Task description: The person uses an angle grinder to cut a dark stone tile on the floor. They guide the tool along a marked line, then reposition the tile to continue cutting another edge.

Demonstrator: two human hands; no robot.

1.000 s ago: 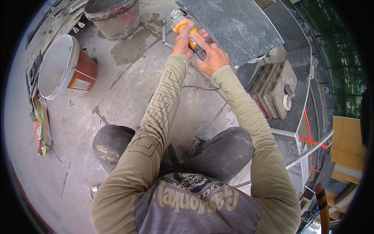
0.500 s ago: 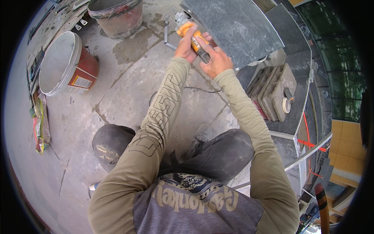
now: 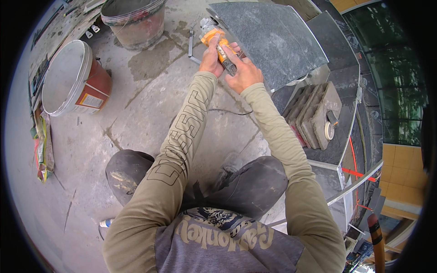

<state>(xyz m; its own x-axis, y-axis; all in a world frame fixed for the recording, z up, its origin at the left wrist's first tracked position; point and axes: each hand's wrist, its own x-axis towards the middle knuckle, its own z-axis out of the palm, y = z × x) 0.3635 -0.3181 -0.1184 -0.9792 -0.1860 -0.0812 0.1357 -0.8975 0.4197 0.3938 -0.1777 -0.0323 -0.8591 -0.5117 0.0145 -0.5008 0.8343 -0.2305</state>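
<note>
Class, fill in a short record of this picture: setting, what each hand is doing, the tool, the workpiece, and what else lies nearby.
Setting: rough concrete floor, person crouching
Left hand: grips the front of the orange power tool
Right hand: grips the tool's rear handle
Workpiece: dark grey stone slab, tool at its left edge
Nearby left: red-and-white bucket, grey mortar tub
Nearby right: stack of grey tiles, roll of tape
</note>
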